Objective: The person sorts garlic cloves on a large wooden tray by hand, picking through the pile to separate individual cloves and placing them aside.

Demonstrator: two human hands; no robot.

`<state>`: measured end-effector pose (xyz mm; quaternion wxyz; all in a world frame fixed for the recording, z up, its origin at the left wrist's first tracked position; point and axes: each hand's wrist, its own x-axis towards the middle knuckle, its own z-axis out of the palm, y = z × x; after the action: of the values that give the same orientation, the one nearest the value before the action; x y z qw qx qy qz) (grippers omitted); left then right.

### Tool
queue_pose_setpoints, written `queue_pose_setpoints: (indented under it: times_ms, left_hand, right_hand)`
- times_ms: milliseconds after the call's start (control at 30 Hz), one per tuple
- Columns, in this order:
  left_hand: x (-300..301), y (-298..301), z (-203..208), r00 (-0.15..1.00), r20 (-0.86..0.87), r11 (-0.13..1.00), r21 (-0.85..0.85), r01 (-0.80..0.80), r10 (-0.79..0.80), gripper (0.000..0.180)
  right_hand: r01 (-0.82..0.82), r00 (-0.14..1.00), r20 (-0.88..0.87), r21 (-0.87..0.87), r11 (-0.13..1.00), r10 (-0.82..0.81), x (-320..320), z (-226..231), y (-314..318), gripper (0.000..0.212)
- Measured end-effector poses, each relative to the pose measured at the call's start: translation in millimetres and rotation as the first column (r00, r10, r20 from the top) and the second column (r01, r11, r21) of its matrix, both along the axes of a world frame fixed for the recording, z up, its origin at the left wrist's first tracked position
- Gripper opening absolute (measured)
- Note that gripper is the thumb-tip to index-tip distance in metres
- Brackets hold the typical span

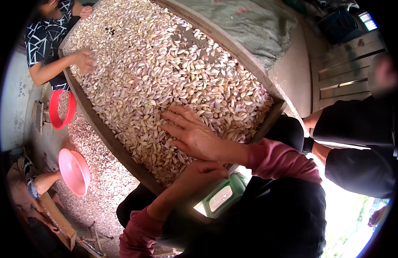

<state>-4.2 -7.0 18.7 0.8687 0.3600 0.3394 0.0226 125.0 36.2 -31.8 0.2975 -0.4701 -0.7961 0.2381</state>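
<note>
A long wooden tray [105, 134] runs from the top left to the middle right, filled with several garlic cloves [164, 73], pale with purple streaks. My right hand [191, 134] lies flat on the cloves near the tray's near end, fingers spread and pointing left. My left hand [203, 170] is curled at the tray's near edge, just below the right one; what its fingers enclose I cannot tell. Both my forearms wear pink sleeves.
A person in a patterned black and white top reaches a hand [83, 61] into the tray at the far left. A red basin [62, 109] and a pink bowl [74, 171] sit over cloves on the floor. Another person in black sits at the right. A green box [222, 195] lies below my hands.
</note>
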Motion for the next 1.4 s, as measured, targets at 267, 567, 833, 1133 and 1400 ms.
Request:
queue_pose_setpoints:
  times_ms: [267,567,833,1133,1400]
  left_hand:
    - [5,-15,-17,0.96,0.059,0.923,0.298,0.243,-0.272,0.017]
    - [-2,-11,-12,0.978,0.188,0.918,0.396,0.006,-0.087,0.015]
    - [-4,-13,-13,0.991,0.106,0.925,0.379,0.03,-0.076,0.016]
    - [-1,-14,-11,0.989,0.131,0.915,0.402,0.006,-0.065,0.018]
    - [1,-17,-25,0.987,0.156,0.925,0.38,-0.015,-0.048,0.018]
  right_hand:
    - [0.076,0.995,0.071,-0.038,0.996,-0.073,25,16,-39,0.05]
    - [0.355,0.797,0.527,-0.012,0.935,-0.296,124,26,1,0.043]
    - [0.597,0.751,0.408,-0.085,0.797,-0.519,200,11,25,0.029]
    - [0.377,0.655,0.716,-0.035,0.926,-0.24,194,-8,53,0.03]
    - [0.446,0.636,0.697,0.021,0.895,-0.333,189,-17,57,0.019]
